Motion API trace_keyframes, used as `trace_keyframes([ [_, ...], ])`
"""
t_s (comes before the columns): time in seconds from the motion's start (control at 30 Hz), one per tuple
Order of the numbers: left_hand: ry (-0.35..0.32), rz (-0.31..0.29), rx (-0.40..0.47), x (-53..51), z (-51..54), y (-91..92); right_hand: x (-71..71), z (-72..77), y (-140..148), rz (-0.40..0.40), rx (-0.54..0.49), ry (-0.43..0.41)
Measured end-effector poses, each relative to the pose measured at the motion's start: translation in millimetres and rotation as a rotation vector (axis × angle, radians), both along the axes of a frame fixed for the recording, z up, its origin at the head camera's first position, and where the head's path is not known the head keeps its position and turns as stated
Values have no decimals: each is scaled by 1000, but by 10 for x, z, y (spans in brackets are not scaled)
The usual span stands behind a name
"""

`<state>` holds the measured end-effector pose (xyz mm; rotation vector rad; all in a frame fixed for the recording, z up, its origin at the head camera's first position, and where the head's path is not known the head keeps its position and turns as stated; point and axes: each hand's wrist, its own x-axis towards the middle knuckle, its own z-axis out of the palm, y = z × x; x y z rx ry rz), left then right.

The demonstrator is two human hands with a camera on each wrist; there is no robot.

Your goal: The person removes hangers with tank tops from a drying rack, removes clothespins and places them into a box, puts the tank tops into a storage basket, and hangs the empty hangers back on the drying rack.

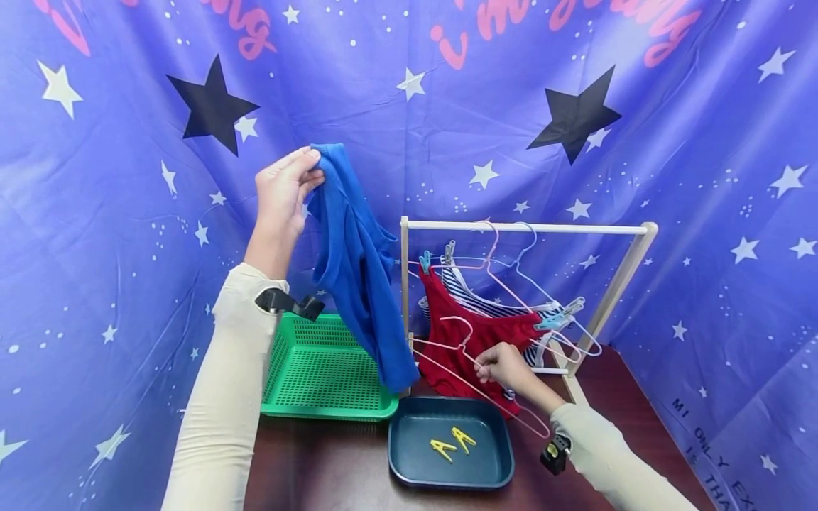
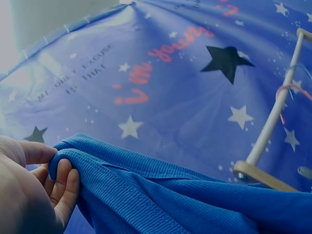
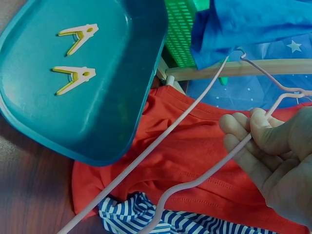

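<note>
My left hand [image 1: 284, 188] is raised and pinches the top edge of a blue ribbed garment [image 1: 358, 255], which hangs down over the basket's right side. In the left wrist view, thumb and fingers of that hand [image 2: 34, 195] grip the folded cloth [image 2: 146, 195]. Lower and to the right, my right hand [image 1: 508, 370] holds a pink wire hanger [image 1: 471, 330] by its sloping shoulder. The right wrist view shows thumb and fingertips pinching the hanger wire [image 3: 214, 168]. Nothing hangs on this hanger. The garment's lower end overlaps one hanger end.
A white-barred rack [image 1: 524, 228] carries a red garment [image 1: 447, 337] and a striped one [image 1: 456, 287] on clipped hangers, behind my right hand. A green basket [image 1: 326, 411] stands left. In front, a dark tray [image 1: 450, 485] holds two yellow clothespins [image 1: 443, 448].
</note>
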<state>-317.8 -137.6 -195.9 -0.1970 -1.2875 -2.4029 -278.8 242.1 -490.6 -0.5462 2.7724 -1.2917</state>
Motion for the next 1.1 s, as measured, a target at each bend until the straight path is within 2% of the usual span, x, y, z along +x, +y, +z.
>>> trace_keyframes([
  [0.17, -50, 0, -25, -59, -155, -35, 11, -4, -4, 2, -11, -3],
  [0.43, -159, 32, -141, -189, -485, -76, 27, 5, -19, 6, -29, -25],
  [0.67, -223, 59, -240, -310, -760, -107, 41, 2, -14, 7, -22, -24],
  [0.83, -275, 64, -281, -370, -945, -153, 51, 5, -29, 4, -24, -35],
  [0.97, -315, 91, -338, -402, -1061, -228, 51, 11, -34, 10, -24, -29],
  [1.1, -363, 131, -411, -403, -1131, -329, 41, 15, -33, 10, -19, -28],
])
